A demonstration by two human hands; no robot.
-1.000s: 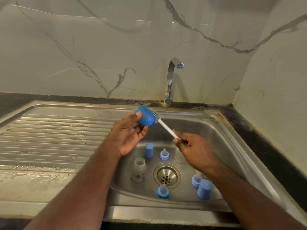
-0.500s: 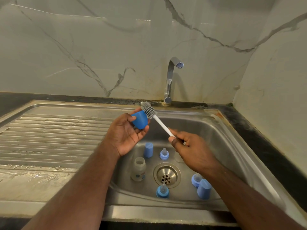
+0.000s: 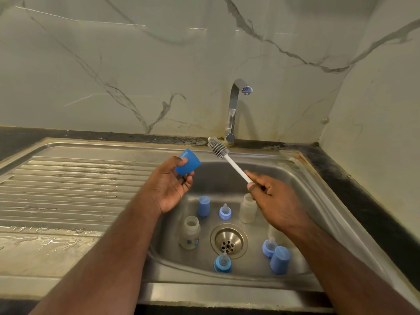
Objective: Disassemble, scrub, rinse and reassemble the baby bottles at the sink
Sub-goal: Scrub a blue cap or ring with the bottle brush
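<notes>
My left hand [image 3: 169,186] holds a blue bottle cap [image 3: 188,162] by its fingertips above the left edge of the sink basin [image 3: 302,178]. My right hand [image 3: 276,202] grips the white handle of a bottle brush [image 3: 223,155], whose grey bristle head is clear of the cap, to its right. In the basin stand two clear bottles [image 3: 189,233] [image 3: 247,208], two more blue caps [image 3: 203,206] [image 3: 280,260] and three blue nipple rings [image 3: 225,212] [image 3: 222,263] [image 3: 268,247].
The chrome tap [image 3: 234,108] rises behind the basin, with no water running. A wet ribbed draining board [image 3: 68,189] lies to the left. The drain strainer [image 3: 228,241] sits mid-basin. Marble walls close in at the back and right.
The brush head has come out of the blue cap and lifted up and right. My left hand has turned the cap and shifted it slightly left.
</notes>
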